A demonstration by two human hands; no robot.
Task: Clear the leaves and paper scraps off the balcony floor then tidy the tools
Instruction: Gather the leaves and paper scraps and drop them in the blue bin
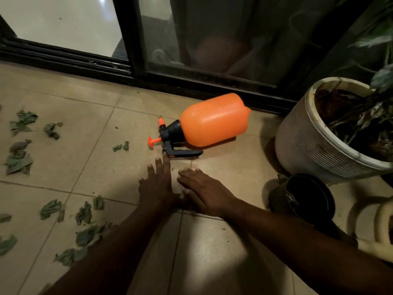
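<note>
I see beige floor tiles (63,177) with thin grout lines, dimly lit except for a brighter patch (212,262) low in my view. A black-framed sliding glass door (133,35) runs along the far edge on its track (63,54). Behind the glass hangs what may be a curtain (223,28); further left, pale indoor flooring (63,20) shines.

Dim, warm-toned throughout. Bright pool on floor tiles (214,260) at bottom centre, fading fast toward edges. Pale glow from lit room behind glass door (63,24), upper left; murky reflections in right pane. Soft dark shadow left of white pot (302,145). Leaves (19,160) at left edge smeared, soft. Door track (63,58) bowed by wide-angle lens. Orange sprayer (212,120) sharp.
</note>
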